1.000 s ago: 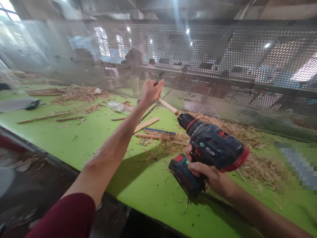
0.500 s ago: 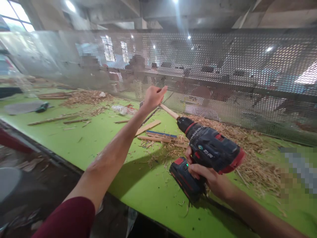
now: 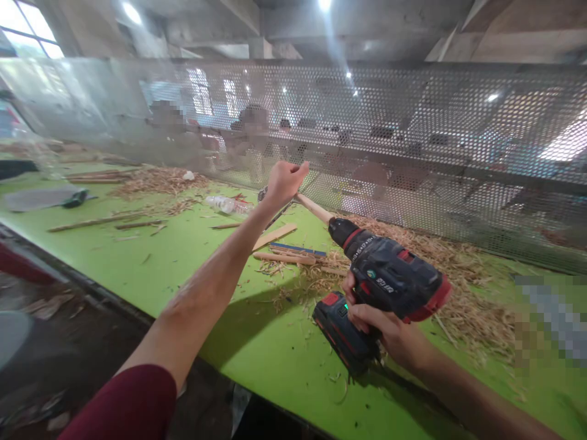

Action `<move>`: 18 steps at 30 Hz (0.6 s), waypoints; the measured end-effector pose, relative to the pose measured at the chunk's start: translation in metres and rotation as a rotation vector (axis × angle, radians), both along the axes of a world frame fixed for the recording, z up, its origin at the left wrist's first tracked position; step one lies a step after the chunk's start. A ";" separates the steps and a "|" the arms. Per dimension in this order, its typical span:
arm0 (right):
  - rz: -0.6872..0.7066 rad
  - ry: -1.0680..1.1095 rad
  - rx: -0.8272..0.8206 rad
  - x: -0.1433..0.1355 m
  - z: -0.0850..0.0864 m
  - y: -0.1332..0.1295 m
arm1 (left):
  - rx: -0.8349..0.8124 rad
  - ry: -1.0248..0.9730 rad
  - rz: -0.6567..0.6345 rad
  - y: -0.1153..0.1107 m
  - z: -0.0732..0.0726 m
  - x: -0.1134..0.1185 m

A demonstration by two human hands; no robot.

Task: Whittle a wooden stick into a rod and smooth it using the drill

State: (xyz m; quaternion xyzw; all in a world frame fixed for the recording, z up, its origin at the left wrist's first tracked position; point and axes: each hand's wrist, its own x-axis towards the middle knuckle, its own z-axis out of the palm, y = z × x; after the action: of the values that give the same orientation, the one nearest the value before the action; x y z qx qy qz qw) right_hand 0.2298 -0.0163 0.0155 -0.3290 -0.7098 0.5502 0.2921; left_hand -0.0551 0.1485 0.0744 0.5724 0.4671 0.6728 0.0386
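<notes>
My right hand is wrapped round the grip of a dark blue and red cordless drill, its battery end low over the table. From the drill's chuck a pale wooden stick runs up and to the left. At the stick's far end my left hand is closed around it, the arm stretched forward; most of the fingers are turned away from view, and anything else inside the grip is hidden. Below the stick lie several wooden sticks, a flat wooden strip and a blue strip.
Curly wood shavings heap along the right and back of the green table. A clear plastic bottle lies behind my left forearm. A perforated metal screen stands along the back, with people dimly visible beyond. Another shavings pile is at left.
Hardly anything differs. Both hands keep their hold on the stick and the drill, and the view has shifted very slightly.
</notes>
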 end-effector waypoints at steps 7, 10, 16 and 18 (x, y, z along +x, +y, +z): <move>0.002 -0.017 -0.020 -0.001 0.001 0.001 | -0.032 0.010 0.014 0.001 -0.003 0.002; 0.002 -0.022 -0.021 -0.002 0.002 0.002 | -0.048 0.010 0.022 -0.001 -0.003 0.003; 0.005 -0.004 -0.041 -0.002 0.001 0.004 | -0.062 0.018 0.023 0.000 -0.004 0.003; 0.026 -0.019 -0.011 -0.001 0.001 0.004 | -0.052 0.008 0.019 0.000 -0.004 0.003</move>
State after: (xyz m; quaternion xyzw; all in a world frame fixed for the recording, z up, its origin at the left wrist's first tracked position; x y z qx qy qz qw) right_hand 0.2291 -0.0119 0.0168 -0.3266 -0.7137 0.5545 0.2765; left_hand -0.0522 0.1487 0.0702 0.5696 0.4901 0.6583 0.0452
